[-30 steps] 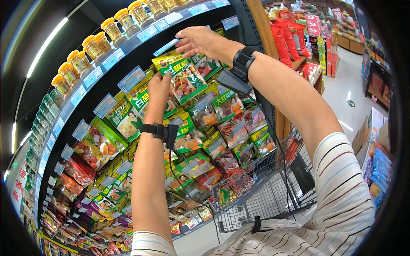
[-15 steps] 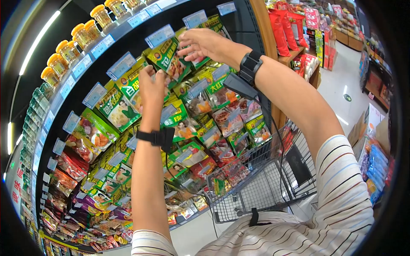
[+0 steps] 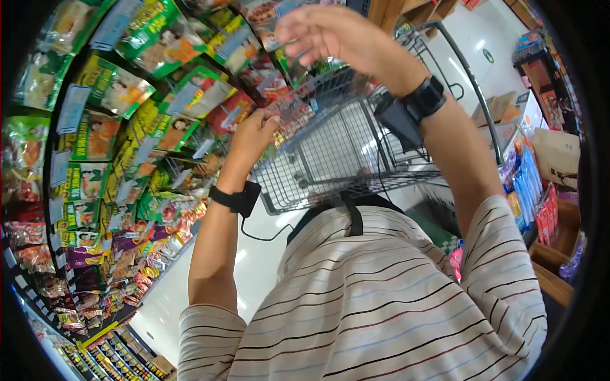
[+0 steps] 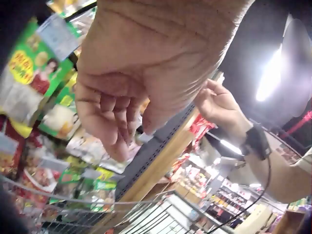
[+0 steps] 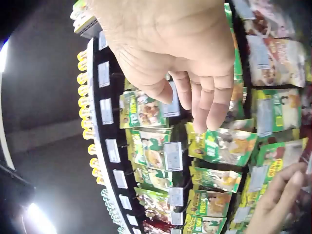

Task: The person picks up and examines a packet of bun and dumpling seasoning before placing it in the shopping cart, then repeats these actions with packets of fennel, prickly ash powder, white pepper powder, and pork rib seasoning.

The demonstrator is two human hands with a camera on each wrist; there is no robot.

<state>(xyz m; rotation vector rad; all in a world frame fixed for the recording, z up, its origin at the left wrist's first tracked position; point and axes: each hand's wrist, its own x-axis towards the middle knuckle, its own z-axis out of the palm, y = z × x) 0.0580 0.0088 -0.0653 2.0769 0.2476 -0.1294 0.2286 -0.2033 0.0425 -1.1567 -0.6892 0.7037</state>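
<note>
My left hand (image 3: pixel 253 138) is at the near left edge of the wire shopping cart (image 3: pixel 330 143), its fingers loosely bent with nothing between them. In the left wrist view the same hand (image 4: pixel 146 68) shows an empty palm. Above the far part of the cart is my right hand (image 3: pixel 340 41), slightly blurred, its fingers relaxed and spread a little. The right wrist view shows the right hand (image 5: pixel 180 58) holding nothing, in front of hanging green-and-yellow seasoning packets (image 5: pixel 226 146). Small colourful packets (image 3: pixel 295 117) lie at the cart's left end.
Racks of hanging food packets (image 3: pixel 95 136) with price tags (image 3: pixel 73 108) fill the left side. The cart's handle (image 3: pixel 473 82) rises at the right. Beyond it are cardboard boxes (image 3: pixel 505 108) and blue bags (image 3: pixel 524 181). Yellow-lidded jars (image 5: pixel 83 100) line an upper shelf.
Earlier my left hand held the edge of a green packet on the upper rack, then came away from it. The head view has tilted down, and both hands are now over the cart area.
</note>
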